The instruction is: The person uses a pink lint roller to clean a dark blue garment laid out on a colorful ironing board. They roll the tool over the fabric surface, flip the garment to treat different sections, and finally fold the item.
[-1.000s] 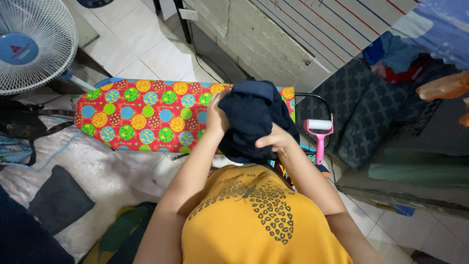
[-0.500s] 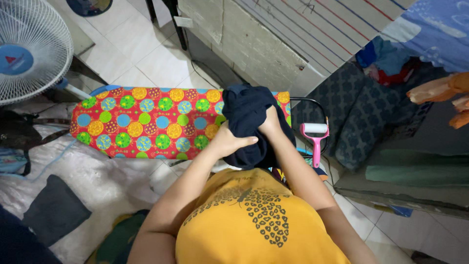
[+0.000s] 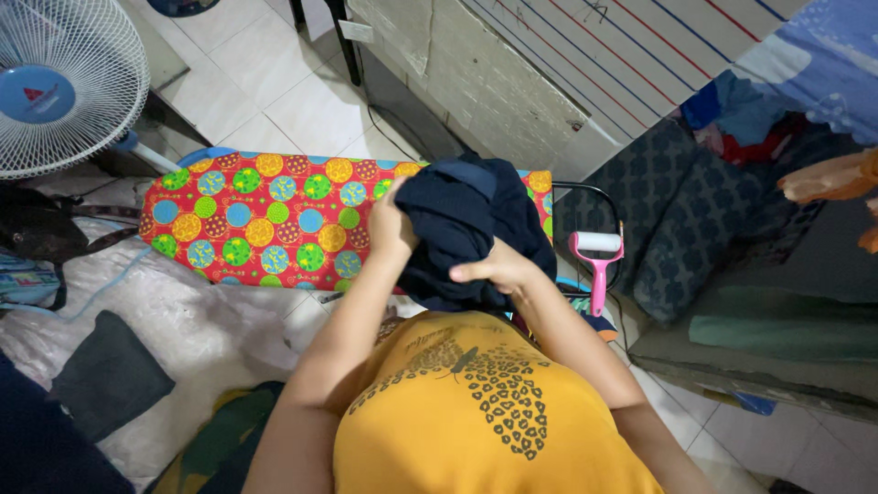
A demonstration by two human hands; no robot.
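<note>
Both hands grip a bunched navy garment held above the near right end of the ironing board (red cover, bright dots). The left hand clutches its left edge, fingers curled into cloth; the right hand pinches its lower fold, fingers closed. A pink lint roller stands just beyond the board's right end.
</note>
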